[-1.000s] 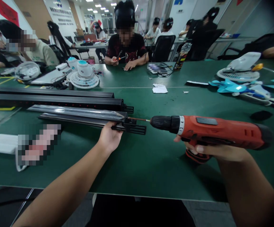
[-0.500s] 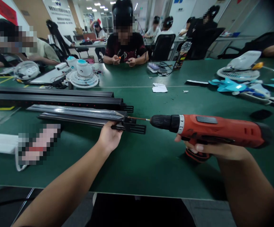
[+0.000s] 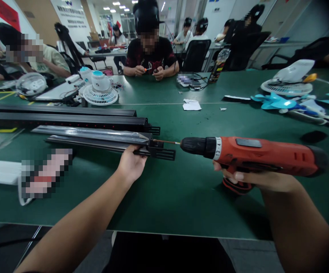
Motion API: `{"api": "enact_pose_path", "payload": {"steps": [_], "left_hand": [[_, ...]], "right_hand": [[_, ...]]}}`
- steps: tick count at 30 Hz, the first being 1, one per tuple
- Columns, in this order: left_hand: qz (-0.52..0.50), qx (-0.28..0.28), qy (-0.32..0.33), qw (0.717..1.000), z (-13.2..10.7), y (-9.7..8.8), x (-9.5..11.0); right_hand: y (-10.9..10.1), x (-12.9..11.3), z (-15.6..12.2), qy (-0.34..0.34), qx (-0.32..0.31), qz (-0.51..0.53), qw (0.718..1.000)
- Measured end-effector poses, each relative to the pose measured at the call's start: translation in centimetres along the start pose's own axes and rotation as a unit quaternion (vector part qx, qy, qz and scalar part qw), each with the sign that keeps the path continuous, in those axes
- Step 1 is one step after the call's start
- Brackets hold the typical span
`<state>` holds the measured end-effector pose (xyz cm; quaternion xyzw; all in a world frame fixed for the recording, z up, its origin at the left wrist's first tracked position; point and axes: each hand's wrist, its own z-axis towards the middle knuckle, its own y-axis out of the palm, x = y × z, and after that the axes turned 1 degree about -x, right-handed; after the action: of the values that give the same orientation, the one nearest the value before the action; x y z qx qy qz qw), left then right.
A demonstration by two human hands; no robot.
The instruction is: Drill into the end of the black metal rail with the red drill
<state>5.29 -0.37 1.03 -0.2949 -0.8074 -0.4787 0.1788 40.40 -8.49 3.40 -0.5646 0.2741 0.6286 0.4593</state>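
My right hand (image 3: 249,180) is wrapped around the grip of a red and black cordless drill (image 3: 267,153), which points left. From its chuck a long thin bit (image 3: 168,142) reaches to the end of a long black metal profile (image 3: 96,135); whether the tip sits in a screw is too small to tell. My left hand (image 3: 132,163) holds that profile from below near its right end, with the fingers partly hidden beneath it. A slotted black bracket (image 3: 164,154) sticks out of this end.
Two more black profiles (image 3: 68,119) lie behind. White fan parts (image 3: 100,93) stand at the back left, with blue fan blades (image 3: 274,101) at the right. A white power bank (image 3: 2,172) lies at left. Across the green table (image 3: 181,201) a person (image 3: 151,53) handles small parts.
My hands, the drill and the profile stay almost in place. The person across the table has shifted their hands slightly.
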Motion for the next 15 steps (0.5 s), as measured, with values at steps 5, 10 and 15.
{"api": "enact_pose_path", "payload": {"steps": [5,10,15], "left_hand": [[0.000,-0.005,0.001,1.000,0.51,-0.60,-0.06],[0.009,-0.022,0.006,1.000,0.55,-0.69,-0.05],[-0.002,-0.017,0.001,1.000,0.38,-0.51,-0.02]], "right_hand": [[0.08,-0.07,0.01,0.005,0.006,-0.007,1.000],[0.01,0.15,-0.09,-0.005,0.017,-0.001,1.000],[0.01,0.12,-0.03,0.001,-0.004,-0.004,1.000]]}}
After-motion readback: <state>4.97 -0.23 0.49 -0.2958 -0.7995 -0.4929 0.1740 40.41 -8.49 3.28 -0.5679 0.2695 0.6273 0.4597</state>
